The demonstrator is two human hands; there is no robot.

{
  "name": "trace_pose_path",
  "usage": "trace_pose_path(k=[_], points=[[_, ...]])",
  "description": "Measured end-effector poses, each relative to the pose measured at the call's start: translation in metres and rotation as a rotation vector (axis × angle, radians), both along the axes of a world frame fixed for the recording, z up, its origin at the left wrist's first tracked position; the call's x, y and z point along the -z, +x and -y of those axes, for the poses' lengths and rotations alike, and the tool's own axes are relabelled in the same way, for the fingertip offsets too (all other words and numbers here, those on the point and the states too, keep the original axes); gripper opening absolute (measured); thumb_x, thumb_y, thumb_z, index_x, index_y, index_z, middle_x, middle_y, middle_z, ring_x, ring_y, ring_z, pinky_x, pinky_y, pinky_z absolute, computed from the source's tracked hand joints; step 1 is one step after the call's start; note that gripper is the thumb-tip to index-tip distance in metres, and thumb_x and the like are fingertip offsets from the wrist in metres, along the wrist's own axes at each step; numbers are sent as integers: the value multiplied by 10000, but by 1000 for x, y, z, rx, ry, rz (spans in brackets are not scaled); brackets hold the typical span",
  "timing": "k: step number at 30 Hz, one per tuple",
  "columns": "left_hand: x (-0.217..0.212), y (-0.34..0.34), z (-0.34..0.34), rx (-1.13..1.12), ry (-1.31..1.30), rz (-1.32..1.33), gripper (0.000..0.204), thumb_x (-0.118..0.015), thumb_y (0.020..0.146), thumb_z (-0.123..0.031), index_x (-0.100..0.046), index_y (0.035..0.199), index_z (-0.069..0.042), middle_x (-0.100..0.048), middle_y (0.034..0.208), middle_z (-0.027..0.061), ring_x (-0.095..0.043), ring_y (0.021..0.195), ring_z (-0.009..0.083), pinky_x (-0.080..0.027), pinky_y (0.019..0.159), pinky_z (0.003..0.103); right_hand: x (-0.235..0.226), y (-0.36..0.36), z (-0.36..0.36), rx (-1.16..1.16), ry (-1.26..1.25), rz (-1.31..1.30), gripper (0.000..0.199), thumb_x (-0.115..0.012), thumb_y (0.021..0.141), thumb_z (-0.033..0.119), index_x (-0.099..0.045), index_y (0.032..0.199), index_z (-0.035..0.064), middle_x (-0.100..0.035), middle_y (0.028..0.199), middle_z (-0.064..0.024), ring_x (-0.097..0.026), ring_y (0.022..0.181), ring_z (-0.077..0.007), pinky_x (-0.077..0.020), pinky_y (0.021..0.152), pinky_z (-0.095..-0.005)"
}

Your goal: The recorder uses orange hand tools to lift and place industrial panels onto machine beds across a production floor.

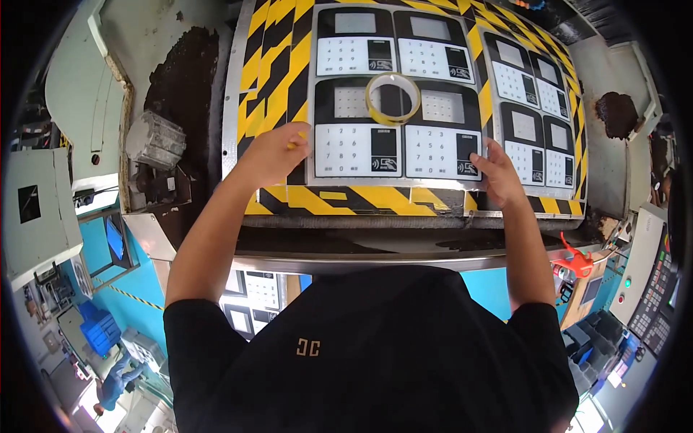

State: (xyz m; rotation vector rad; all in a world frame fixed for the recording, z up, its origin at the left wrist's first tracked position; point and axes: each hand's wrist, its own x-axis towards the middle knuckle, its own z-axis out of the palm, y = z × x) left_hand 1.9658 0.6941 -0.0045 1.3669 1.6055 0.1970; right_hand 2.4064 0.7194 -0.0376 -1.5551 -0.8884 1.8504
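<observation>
A sheet of black-and-white keypad panels (356,151) lies on a work surface edged with yellow-and-black striped tape (346,200). My left hand (278,154) is closed at the sheet's left edge, with a small yellow thing (293,145) showing between the fingers; its kind cannot be made out. At the opposite edge, my right hand (499,173) grips the lower right side, thumb on top of the panel and other fingers partly hidden. A roll of clear yellowish tape (413,111) rests on the sheet between its lower two display windows.
A second keypad sheet (521,124) sits to the right on the same surface. A metal rail (361,263) runs in front of me. Left stands a grey cylindrical block (155,139); at right are a red spray trigger (575,261) and a machine control panel (653,296). Another person (115,380) appears far lower left.
</observation>
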Motion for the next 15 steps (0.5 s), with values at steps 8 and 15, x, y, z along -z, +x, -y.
trace_pose_path(k=[8,15], points=[[19,-7,5,639,364,-507,754,-733,863,-297,-371,1522,-248,-224,1631,107,-162,1509,366,-180,1225,466,22,1,5,-16,71,-24,329,-637,939,41,-522,1248,41,-681,1076,-65,-668,973,-140,-560,813,-299],[29,-15,7,637,383,-492,745,-717,878,-335,-359,1529,-271,-192,1640,120,-165,1511,351,-161,1230,437,31,2,6,-48,136,21,313,-629,942,24,-519,1235,25,-688,1077,-82,-678,927,-133,-547,818,-275]])
